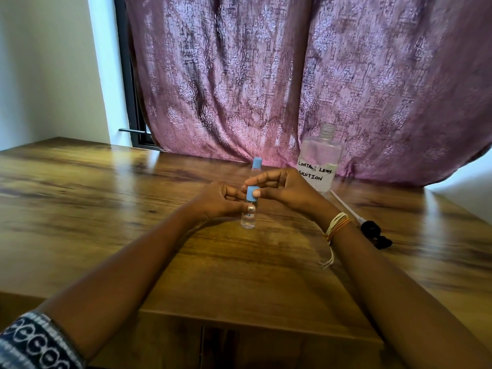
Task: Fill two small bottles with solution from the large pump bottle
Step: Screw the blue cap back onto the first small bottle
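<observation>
A small clear bottle (248, 219) with a blue cap stands on the wooden table (106, 209) at the centre. My left hand (218, 199) grips its body, thumb across the label. My right hand (282, 187) pinches the blue cap from above. A second small bottle (256, 164) with a blue cap stands behind, partly hidden by my fingers. The large clear bottle (319, 161), labelled "contact lens solution", stands uncapped at the back right. Its black pump head (375, 235) with a long white tube lies on the table to the right.
A pink patterned curtain (266, 75) hangs right behind the table's far edge. A white wall and a dark window frame (127, 75) are at the left. The table's near edge runs below my forearms.
</observation>
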`<state>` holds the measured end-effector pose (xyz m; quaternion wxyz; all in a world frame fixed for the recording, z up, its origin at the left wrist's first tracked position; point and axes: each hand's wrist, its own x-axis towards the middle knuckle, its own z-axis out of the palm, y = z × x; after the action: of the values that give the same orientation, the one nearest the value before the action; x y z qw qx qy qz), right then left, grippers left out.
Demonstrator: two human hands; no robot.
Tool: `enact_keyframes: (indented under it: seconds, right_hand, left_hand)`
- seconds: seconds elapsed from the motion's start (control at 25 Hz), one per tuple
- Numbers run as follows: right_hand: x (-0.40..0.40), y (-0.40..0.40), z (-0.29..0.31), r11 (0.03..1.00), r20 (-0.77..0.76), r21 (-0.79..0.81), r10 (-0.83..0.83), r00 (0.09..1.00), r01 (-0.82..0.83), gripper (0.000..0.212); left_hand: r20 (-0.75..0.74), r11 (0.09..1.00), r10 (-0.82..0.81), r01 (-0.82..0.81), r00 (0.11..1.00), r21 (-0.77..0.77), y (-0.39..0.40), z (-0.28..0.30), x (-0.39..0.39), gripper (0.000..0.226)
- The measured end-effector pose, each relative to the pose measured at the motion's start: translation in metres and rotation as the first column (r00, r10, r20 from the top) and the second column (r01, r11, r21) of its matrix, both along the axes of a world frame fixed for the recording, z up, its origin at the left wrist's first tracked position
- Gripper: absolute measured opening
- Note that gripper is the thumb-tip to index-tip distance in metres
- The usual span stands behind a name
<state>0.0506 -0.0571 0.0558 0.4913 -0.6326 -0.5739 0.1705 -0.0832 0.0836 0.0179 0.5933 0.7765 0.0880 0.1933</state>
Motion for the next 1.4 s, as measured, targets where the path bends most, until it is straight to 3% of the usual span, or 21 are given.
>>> enact_keyframes:
  seconds: [0.2,0.36,0.44,0.68,0.84,0.96,1.12,1.4]
  right_hand:
    - [-0.007,0.003,-0.005,0.995,-0.015,0.074,-0.069,0.997,0.07,0.031]
    - [-0.007,0.006,-0.009,0.991,-0.036,0.088,-0.094,0.995,0.097,0.032]
    - [-0.004,0.006,-0.008,0.997,-0.024,0.05,-0.062,0.998,0.064,0.04]
    - [-0.003,0.008,-0.019,0.962,-0.011,-0.274,-0.028,1.0,0.024,0.064]
    - [-0.016,0.015,-0.035,0.968,-0.013,-0.17,-0.192,0.981,0.187,0.046]
    - [-0.021,0.031,-0.039,0.955,0.002,-0.093,-0.281,0.96,0.28,0.034]
    - [-0.023,0.072,-0.042,0.943,0.027,-0.091,-0.32,0.947,0.321,0.03]
    - [-0.018,0.114,-0.044,0.941,-0.033,-0.103,-0.327,0.944,0.322,0.035]
  left_hand:
    - [0.029,0.998,0.031,-0.033,0.999,0.061,0.004,-0.003,0.001,0.022]
    - [0.051,1.0,0.007,-0.008,0.999,0.019,0.004,-0.005,0.001,0.022]
    - [0.053,1.0,0.0,0.001,0.999,-0.028,0.003,-0.005,0.001,0.022]
    - [0.07,0.998,0.055,-0.054,0.996,-0.017,0.006,-0.006,0.005,0.028]
    - [0.04,0.998,0.058,-0.057,0.998,-0.028,0.014,-0.006,0.005,0.023]
    - [0.013,0.938,0.268,-0.257,0.963,-0.233,0.028,-0.004,0.009,0.013]
    - [-0.012,0.766,0.585,-0.557,0.811,-0.321,0.057,-0.013,0.014,0.018]
    - [0.018,0.761,0.602,-0.567,0.798,-0.317,0.061,-0.022,0.017,0.01]
